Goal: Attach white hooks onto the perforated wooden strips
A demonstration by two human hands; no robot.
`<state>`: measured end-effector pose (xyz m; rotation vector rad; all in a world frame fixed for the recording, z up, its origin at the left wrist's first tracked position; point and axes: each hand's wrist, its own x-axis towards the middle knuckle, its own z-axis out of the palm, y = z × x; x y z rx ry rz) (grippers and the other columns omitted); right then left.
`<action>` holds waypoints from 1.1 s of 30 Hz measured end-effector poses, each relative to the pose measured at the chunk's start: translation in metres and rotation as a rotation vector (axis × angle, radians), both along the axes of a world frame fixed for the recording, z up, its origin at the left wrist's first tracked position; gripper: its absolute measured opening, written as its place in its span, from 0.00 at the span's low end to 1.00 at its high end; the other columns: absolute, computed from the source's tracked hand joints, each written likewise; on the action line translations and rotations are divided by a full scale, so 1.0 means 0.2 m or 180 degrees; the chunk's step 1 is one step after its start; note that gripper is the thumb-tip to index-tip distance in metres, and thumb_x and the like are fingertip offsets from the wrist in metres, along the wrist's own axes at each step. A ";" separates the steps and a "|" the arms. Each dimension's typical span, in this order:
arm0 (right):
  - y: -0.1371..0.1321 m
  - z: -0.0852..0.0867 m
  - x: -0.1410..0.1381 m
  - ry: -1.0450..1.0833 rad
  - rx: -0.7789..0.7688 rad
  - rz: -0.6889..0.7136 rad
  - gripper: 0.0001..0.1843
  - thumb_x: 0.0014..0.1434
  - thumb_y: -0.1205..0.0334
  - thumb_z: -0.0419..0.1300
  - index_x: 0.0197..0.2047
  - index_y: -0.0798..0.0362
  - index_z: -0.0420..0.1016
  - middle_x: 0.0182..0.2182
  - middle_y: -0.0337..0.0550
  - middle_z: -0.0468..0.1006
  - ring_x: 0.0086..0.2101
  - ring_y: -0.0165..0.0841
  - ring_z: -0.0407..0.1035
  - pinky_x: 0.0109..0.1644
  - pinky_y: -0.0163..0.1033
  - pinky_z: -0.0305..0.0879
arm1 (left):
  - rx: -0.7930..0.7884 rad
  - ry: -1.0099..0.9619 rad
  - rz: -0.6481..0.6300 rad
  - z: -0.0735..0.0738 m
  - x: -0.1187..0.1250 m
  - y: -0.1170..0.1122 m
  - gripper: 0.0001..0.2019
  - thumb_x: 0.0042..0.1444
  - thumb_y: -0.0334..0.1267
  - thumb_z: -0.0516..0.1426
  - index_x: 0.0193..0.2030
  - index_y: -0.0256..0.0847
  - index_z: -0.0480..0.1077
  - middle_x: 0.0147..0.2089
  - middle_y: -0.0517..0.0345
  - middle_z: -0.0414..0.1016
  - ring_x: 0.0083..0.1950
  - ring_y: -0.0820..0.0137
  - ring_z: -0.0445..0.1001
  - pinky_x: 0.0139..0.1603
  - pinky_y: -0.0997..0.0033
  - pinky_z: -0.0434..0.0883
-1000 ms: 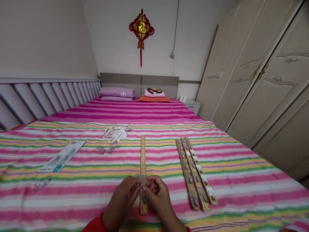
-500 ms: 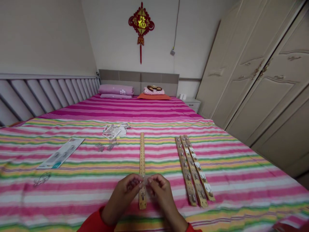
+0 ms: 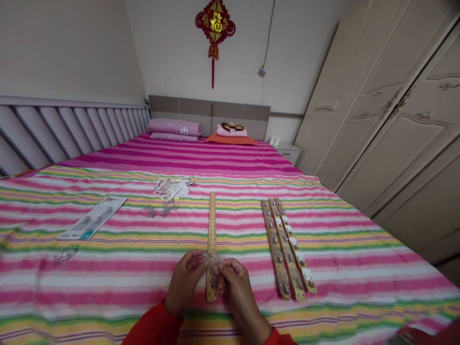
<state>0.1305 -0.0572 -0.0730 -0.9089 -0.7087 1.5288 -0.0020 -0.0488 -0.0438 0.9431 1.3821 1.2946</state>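
A long wooden strip with a row of holes [image 3: 212, 225] lies lengthwise on the striped bedsheet [image 3: 108, 268] in front of me. My left hand [image 3: 186, 280] and my right hand [image 3: 235, 282] meet over its near end. Both pinch a small clear plastic piece [image 3: 213, 261] between the fingertips, just above the strip. A small metal fitting shows on the strip under my hands. To the right lie three more wooden strips [image 3: 287, 249] side by side, fitted with several metal and white pieces.
A flat printed package [image 3: 92, 224] lies at the left, with clear plastic bits [image 3: 160, 210] and opened clear packets [image 3: 170, 188] beyond it. Another clear piece [image 3: 64, 255] sits at the near left. Pillows [image 3: 174, 129] rest at the headboard. A wardrobe [image 3: 395, 120] fills the right side.
My hands have stayed together over the strip's near end, lifting the clear piece slightly. The view has tilted down and shifted a little.
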 end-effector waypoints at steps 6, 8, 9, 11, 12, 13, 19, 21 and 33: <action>0.00 -0.02 -0.01 0.0011 -0.0041 0.0029 0.16 0.43 0.52 0.69 0.24 0.54 0.69 0.12 0.32 0.69 0.11 0.23 0.57 0.14 0.28 0.53 | -0.0603 -0.0729 -0.0145 0.00 0.02 0.00 0.23 0.26 0.46 0.69 0.29 0.37 0.70 0.26 0.60 0.75 0.28 0.74 0.74 0.30 0.75 0.70; 0.00 -0.02 0.00 -0.0027 -0.0025 0.0068 0.16 0.43 0.52 0.69 0.24 0.54 0.70 0.13 0.33 0.71 0.11 0.23 0.58 0.15 0.28 0.53 | -0.0590 -0.0853 -0.0185 0.00 0.02 0.00 0.22 0.25 0.45 0.70 0.27 0.37 0.70 0.23 0.62 0.75 0.26 0.75 0.73 0.30 0.77 0.70; 0.01 -0.02 0.00 -0.0059 -0.0015 0.0092 0.16 0.43 0.52 0.69 0.23 0.55 0.70 0.13 0.34 0.71 0.11 0.23 0.58 0.15 0.28 0.53 | -0.0570 -0.0879 -0.0196 0.00 0.02 0.01 0.21 0.25 0.44 0.70 0.27 0.37 0.70 0.22 0.63 0.74 0.26 0.76 0.73 0.29 0.77 0.70; 0.02 -0.01 0.01 -0.0146 0.0004 0.0137 0.16 0.44 0.51 0.69 0.24 0.55 0.71 0.12 0.34 0.70 0.11 0.23 0.58 0.15 0.28 0.53 | -0.0549 -0.0879 -0.0203 0.00 0.02 0.03 0.21 0.25 0.44 0.70 0.27 0.37 0.70 0.22 0.63 0.74 0.25 0.76 0.73 0.29 0.78 0.69; 0.02 -0.01 0.02 -0.0186 0.0010 0.0142 0.17 0.44 0.51 0.68 0.24 0.55 0.71 0.11 0.33 0.70 0.11 0.23 0.59 0.15 0.28 0.53 | -0.0553 -0.0865 -0.0207 0.00 0.02 0.03 0.21 0.25 0.43 0.70 0.27 0.37 0.70 0.21 0.63 0.74 0.25 0.76 0.73 0.29 0.78 0.69; 0.03 -0.01 0.02 -0.0214 0.0017 0.0130 0.17 0.44 0.51 0.68 0.24 0.55 0.71 0.12 0.34 0.71 0.12 0.23 0.59 0.15 0.28 0.53 | -0.0562 -0.0850 -0.0212 0.00 0.02 0.04 0.21 0.25 0.43 0.70 0.27 0.37 0.70 0.21 0.63 0.75 0.25 0.76 0.73 0.29 0.78 0.69; 0.06 -0.02 0.05 -0.0355 0.0101 0.0114 0.16 0.45 0.52 0.68 0.26 0.55 0.71 0.12 0.33 0.71 0.12 0.23 0.59 0.17 0.29 0.54 | -0.0525 -0.0819 -0.0263 -0.02 0.03 0.03 0.22 0.28 0.41 0.69 0.33 0.38 0.70 0.24 0.63 0.75 0.27 0.74 0.73 0.30 0.76 0.69; 0.08 -0.02 0.07 -0.0417 0.0145 0.0069 0.15 0.46 0.52 0.67 0.27 0.55 0.72 0.10 0.32 0.68 0.12 0.23 0.58 0.17 0.29 0.53 | -0.0422 -0.0703 -0.0336 -0.02 0.03 0.01 0.22 0.30 0.40 0.68 0.36 0.38 0.72 0.26 0.62 0.76 0.29 0.73 0.74 0.31 0.74 0.69; 0.29 0.07 0.09 -0.1057 0.0666 0.0578 0.12 0.47 0.54 0.65 0.29 0.55 0.77 0.13 0.31 0.67 0.13 0.23 0.55 0.17 0.30 0.49 | 0.0133 0.0244 -0.0824 0.03 -0.05 0.07 0.14 0.42 0.46 0.61 0.32 0.38 0.76 0.32 0.55 0.79 0.37 0.65 0.74 0.40 0.69 0.69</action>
